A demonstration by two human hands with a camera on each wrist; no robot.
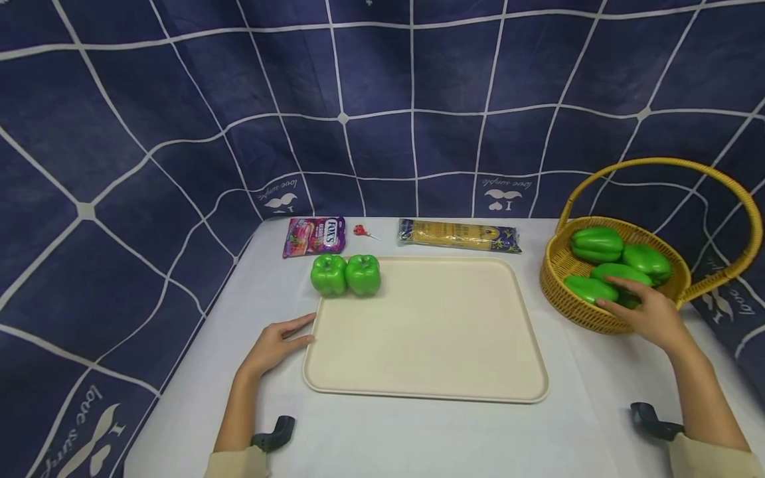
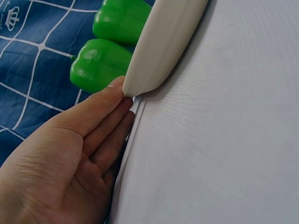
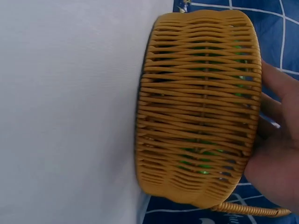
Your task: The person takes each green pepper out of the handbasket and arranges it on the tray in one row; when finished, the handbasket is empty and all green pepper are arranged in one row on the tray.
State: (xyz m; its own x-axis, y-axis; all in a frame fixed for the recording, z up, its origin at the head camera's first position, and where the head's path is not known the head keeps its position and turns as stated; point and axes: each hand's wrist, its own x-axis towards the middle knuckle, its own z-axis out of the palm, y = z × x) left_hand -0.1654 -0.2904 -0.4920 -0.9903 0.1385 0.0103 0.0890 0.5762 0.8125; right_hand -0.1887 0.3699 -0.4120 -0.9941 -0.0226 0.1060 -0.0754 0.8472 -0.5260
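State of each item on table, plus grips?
Basket: upright, handle up
Basket peppers: inside, four visible
Tray: lying flat
Corner peppers: upright, side by side
Purple bag: lying flat
Long packet: lying flat
Red item: lying
Left grip: touching tray's left edge
Right grip: at basket peppers, hold unclear

Glossy purple-and-pink packet, lettered FOX'S, flat at the surface's back left. Small red-headed item with thin pale stick, between the packets. Long yellow-and-dark-blue plastic packet, laid crosswise, back centre. White surface, beneath all. Dark blue fabric hanging, white grid, moustache and heart motifs, behind and at both sides.
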